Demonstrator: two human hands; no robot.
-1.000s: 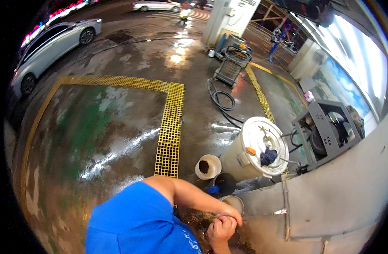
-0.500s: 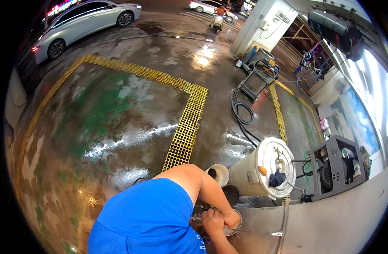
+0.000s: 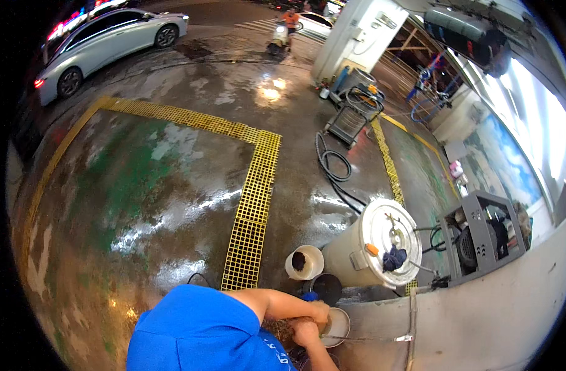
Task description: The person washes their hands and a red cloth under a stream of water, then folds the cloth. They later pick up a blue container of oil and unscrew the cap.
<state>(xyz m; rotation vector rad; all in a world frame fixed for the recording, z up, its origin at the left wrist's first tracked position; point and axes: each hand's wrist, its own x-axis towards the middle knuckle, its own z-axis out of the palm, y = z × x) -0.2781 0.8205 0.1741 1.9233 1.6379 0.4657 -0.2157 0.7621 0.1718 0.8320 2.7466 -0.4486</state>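
Observation:
My left hand (image 3: 319, 310) and my right hand (image 3: 304, 332) are pressed together at the bottom of the view, fingers closed. Both grip a wet brown mottled cloth (image 3: 277, 329) that bunches just left of them. They are over the rim of a small white pail (image 3: 340, 323) on the wet floor. My blue shirt (image 3: 196, 334) hides what lies under my arms. A dark bucket (image 3: 326, 287) stands right behind the hands.
A white cup-like bucket with dark contents (image 3: 303, 262) and a large white drum (image 3: 372, 250) with a dark rag on its lid stand beyond. A grey machine (image 3: 481, 238) sits right, a concrete ledge (image 3: 481, 321) below it. Yellow floor grating (image 3: 252, 216), black hose (image 3: 332, 170), silver car (image 3: 104, 46).
My hands stay clasped together over the pail, shifting slightly. The view has swung, so the drum, buckets and grating sit further right and lower.

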